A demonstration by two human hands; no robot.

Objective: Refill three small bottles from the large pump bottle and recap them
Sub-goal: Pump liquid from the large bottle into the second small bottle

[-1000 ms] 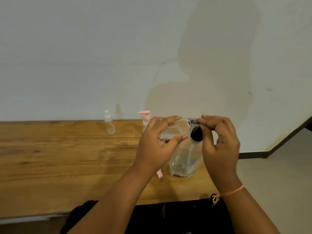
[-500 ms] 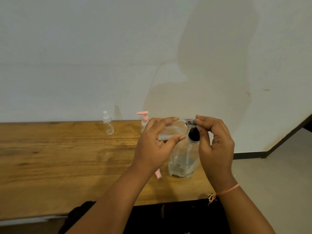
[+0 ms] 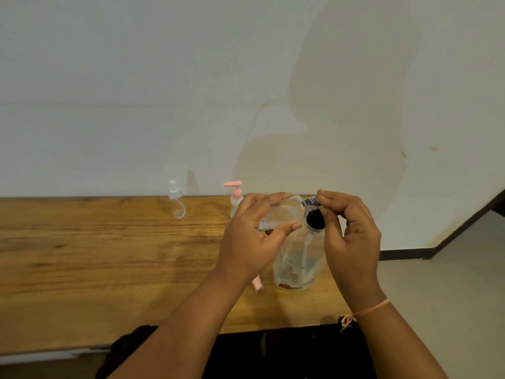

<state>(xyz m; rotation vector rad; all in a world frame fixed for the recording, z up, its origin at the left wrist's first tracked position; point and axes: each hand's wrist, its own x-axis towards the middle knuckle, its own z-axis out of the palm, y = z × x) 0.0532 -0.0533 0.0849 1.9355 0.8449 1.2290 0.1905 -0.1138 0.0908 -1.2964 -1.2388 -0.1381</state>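
Note:
My left hand (image 3: 254, 236) grips a small clear bottle (image 3: 278, 214) lying sideways in the air, its ribbed end pointing right. My right hand (image 3: 349, 233) pinches the ribbed cap (image 3: 310, 202) at that end with thumb and fingertips. Just below the cap is the black pump top (image 3: 314, 220) of the large clear pump bottle (image 3: 296, 266), which stands on the wooden table (image 3: 109, 258) between my hands; its dip tube shows inside. Farther back stand a small clear spray bottle (image 3: 177, 205) and a small bottle with a pink pump (image 3: 235, 199).
A small pink piece (image 3: 257, 284) lies on the table beside the large bottle, partly hidden by my left wrist. The table ends just right of the large bottle, with floor (image 3: 442, 283) beyond. A white wall (image 3: 164, 105) rises behind the table.
Both hands stay on the small bottle and its cap over the large bottle. My right fingers have shifted slightly on the cap.

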